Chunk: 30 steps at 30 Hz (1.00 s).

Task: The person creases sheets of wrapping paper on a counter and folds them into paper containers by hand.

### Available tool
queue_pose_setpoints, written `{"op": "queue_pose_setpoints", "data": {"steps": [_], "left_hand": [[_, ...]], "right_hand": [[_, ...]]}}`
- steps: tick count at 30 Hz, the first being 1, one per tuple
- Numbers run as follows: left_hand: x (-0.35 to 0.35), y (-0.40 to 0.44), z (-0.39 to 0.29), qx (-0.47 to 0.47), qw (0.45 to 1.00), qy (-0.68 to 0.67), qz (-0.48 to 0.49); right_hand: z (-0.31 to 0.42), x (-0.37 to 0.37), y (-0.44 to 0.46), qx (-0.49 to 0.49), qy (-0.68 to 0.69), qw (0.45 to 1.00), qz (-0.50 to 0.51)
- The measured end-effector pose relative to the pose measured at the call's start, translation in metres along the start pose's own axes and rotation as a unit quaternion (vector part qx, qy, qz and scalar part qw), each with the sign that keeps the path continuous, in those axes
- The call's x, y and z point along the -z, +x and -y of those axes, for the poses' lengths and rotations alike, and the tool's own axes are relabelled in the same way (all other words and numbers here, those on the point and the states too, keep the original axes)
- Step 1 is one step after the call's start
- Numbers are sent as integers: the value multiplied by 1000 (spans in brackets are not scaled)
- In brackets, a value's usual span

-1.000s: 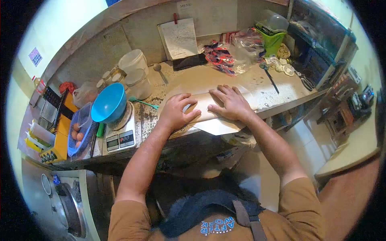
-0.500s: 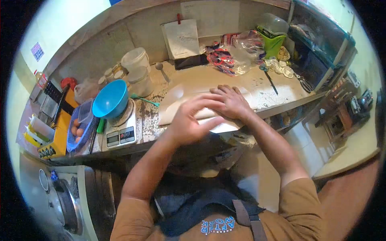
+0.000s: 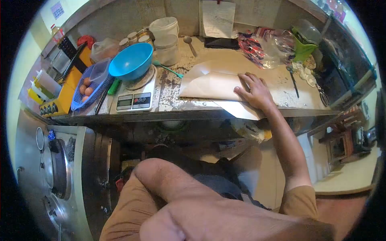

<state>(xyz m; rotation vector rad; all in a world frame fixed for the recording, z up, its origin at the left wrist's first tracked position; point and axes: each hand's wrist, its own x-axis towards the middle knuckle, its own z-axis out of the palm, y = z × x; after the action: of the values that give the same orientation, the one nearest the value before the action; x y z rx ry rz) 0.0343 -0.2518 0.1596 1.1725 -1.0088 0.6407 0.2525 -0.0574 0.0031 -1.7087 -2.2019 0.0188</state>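
My right hand [image 3: 256, 91] lies flat on a folded sheet of pale paper [image 3: 217, 85], fingers and thumb apart. The fold runs along the worktop, and a white corner of the sheet sticks out past the front edge. Close to the camera, my left arm bends across my chest; what seems to be my left hand [image 3: 225, 221] is large and blurred at the bottom. Its fingers cannot be made out. Left of the paper are a teal spoon-like utensil [image 3: 168, 70] and a blue bowl [image 3: 131, 61] on a kitchen scale [image 3: 134, 101].
A blue basket [image 3: 91, 86] holds several eggs. White tubs [image 3: 165, 50], a metal spoon [image 3: 190, 45], a black phone-like slab [image 3: 221, 43] and crumpled plastic packaging [image 3: 267, 50] line the back. Scissors [image 3: 322, 95] lie right. A stove [image 3: 60, 168] stands lower left.
My left hand has left the paper and come back towards the camera, with the arm folded across me. My right hand stays on the paper. The view has shifted.
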Motion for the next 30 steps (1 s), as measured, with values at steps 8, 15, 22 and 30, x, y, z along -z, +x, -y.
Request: {"op": "queue_pose_setpoints", "data": {"steps": [8, 15, 22, 30], "left_hand": [[-6, -3, 12, -14, 999, -30, 18], [4, -7, 11, -17, 999, -26, 36], [25, -6, 9, 1, 998, 22, 65], [139, -82, -9, 305, 651, 694, -34]], "right_hand": [[-5, -6, 0, 9, 15, 1000, -9], [-4, -4, 0, 2, 13, 1000, -6], [-4, -3, 1, 7, 12, 1000, -8], [-7, -4, -2, 28, 4, 999, -27]]}}
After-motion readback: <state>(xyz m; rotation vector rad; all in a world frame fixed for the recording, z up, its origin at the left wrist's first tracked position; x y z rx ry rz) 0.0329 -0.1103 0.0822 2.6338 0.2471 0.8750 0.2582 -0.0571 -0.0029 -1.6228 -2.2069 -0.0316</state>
